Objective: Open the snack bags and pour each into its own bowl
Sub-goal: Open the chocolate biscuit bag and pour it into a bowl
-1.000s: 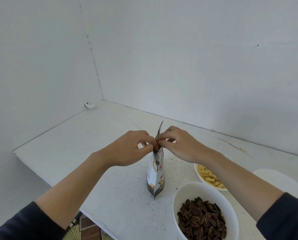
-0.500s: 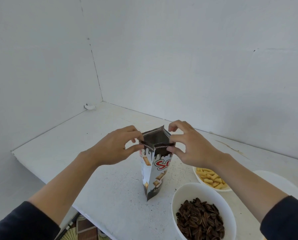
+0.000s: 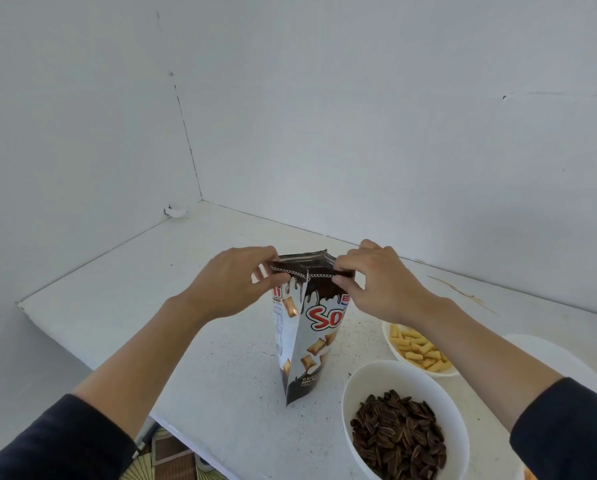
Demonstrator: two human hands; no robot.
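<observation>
A white and dark brown snack bag [image 3: 307, 337] with pictures of square biscuits stands upright on the white table [image 3: 151, 292]. Its top is pulled apart and the mouth gapes. My left hand [image 3: 234, 289] pinches the left side of the bag's top edge. My right hand [image 3: 376, 282] pinches the right side of that edge. A white bowl of dark sunflower seeds [image 3: 402, 431] sits at the front right. Behind it, a white bowl of yellow stick snacks [image 3: 418, 348] is partly hidden by my right forearm.
Another white bowl [image 3: 560, 355] lies at the far right behind my right arm, its inside hidden. White walls close the table at the back and left. The table's front edge runs near my left elbow, with patterned floor [image 3: 172, 459] below.
The bag's top, pinched flat a second ago, has been pulled apart into a wide mouth. My hands have moved away from each other along the top edge.
</observation>
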